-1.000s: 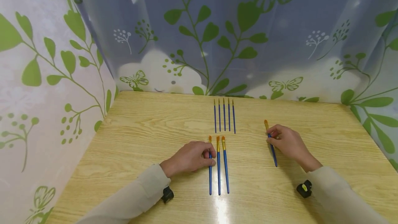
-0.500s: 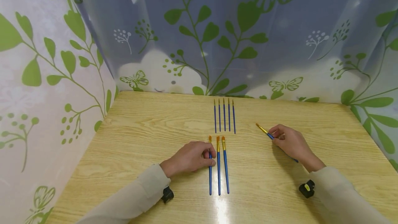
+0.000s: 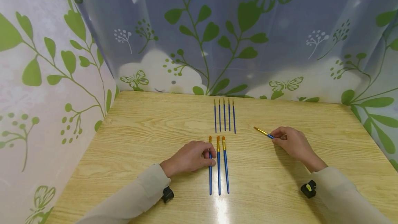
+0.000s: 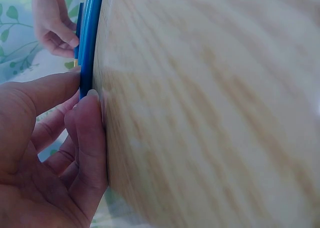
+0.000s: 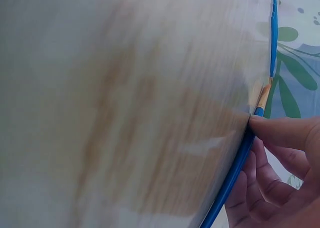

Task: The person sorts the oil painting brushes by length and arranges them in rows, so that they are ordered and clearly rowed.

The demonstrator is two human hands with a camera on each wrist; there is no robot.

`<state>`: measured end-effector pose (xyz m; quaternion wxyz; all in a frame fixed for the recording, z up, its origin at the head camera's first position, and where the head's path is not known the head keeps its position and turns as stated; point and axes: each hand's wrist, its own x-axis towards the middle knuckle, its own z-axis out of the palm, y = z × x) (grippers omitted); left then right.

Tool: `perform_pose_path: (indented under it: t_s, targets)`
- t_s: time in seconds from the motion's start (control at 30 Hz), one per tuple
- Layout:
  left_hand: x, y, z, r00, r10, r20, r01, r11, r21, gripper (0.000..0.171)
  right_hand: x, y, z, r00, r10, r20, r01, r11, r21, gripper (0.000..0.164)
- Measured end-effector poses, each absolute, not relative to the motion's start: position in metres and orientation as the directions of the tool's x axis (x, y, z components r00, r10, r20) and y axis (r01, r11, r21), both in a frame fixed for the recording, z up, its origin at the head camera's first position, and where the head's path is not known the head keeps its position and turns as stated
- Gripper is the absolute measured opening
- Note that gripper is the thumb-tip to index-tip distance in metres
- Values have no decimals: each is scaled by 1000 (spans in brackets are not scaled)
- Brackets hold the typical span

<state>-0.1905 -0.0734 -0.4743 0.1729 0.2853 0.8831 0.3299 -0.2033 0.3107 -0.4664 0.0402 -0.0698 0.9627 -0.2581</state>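
Note:
Three paintbrushes with blue handles, gold ferrules and orange bristles lie side by side on the table, bristles pointing away. My left hand point(image 3: 193, 155) pinches the leftmost paintbrush point(image 3: 210, 179); the left wrist view shows thumb and finger at its blue handle point(image 4: 91, 35). Beside it are the middle paintbrush point(image 3: 219, 168) and the right one point(image 3: 226, 172). Off to the right, my right hand point(image 3: 295, 144) holds another paintbrush point(image 3: 263, 132) between thumb and fingers, its bristles towards the left. In the right wrist view the blue handle point(image 5: 227, 185) runs under the thumb.
Several thinner blue paintbrushes point(image 3: 224, 117) lie in a row farther back on the wooden table point(image 3: 140, 123). A leaf-patterned cloth point(image 3: 217, 44) hangs behind the table's back edge and along its sides.
The paintbrush in my right hand has turned so its bristles swing from pointing away to pointing left. The right hand has shifted slightly right. My left hand stays in place.

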Motion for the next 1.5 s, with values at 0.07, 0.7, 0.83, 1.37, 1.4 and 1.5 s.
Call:
perform_pose_path:
  t_s: [0.07, 0.7, 0.83, 1.37, 1.4, 1.5]
  targets:
    - [-191, -73, -474, -777, 618, -119, 389, 619, 682, 9, -203, 312, -466, -986, -158, -46, -113, 856, -505, 19]
    - [-191, -74, -475, -772, 625, -117, 395, 615, 683, 9, -193, 298, -457, -977, -187, -102, -75, 752, -655, 26]
    - [-191, -74, -475, -772, 624, -117, 392, 614, 686, 9, -189, 291, -454, -966, -207, -156, -28, 682, -731, 30]
    - [-190, -74, -474, -773, 623, -120, 381, 607, 697, 8, -168, 257, -459, -941, -250, -229, 101, 440, -892, 38]
    - [-190, -74, -474, -773, 622, -121, 380, 608, 697, 8, -167, 255, -460, -941, -251, -229, 101, 435, -895, 38]
    - [-191, -74, -475, -774, 622, -121, 377, 606, 701, 8, -164, 247, -462, -937, -265, -229, 102, 419, -902, 37]
